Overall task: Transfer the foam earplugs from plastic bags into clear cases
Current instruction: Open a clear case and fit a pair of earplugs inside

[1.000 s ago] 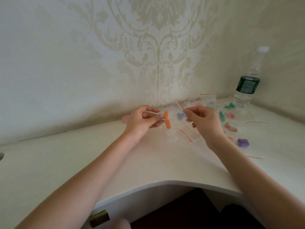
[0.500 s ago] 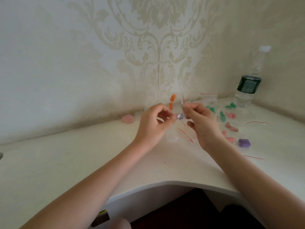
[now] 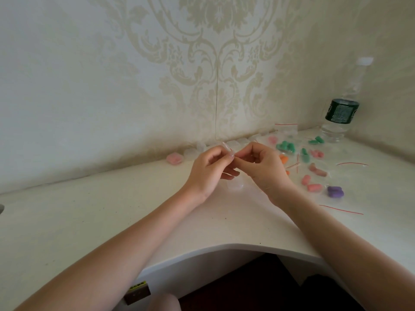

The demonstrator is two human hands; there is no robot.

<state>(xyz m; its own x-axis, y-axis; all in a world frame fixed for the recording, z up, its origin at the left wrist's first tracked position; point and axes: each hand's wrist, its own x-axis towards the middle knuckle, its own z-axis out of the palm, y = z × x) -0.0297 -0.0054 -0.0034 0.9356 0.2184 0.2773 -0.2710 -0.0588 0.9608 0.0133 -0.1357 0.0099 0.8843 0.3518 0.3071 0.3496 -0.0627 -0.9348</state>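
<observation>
Both hands meet above the white table (image 3: 112, 221), near the back wall. Left hand (image 3: 210, 171) and right hand (image 3: 262, 167) each pinch, between thumb and fingertips, the top edge of a small clear plastic bag (image 3: 228, 149); the bag is nearly invisible between the hands, only a thin strip with a red line shows. Can't tell what's inside it.

A clear round case (image 3: 235, 186) sits on the table just below the hands. A row of more clear cases (image 3: 233, 143) lines the wall behind them; at its left end is a case with pink earplugs (image 3: 174, 158).

Right of the hands, bagged earplugs are spread on the table: green (image 3: 286, 146), orange (image 3: 283, 158), pink (image 3: 311, 184), purple (image 3: 335, 191). Water bottle (image 3: 342, 108) stands in the far right corner.
</observation>
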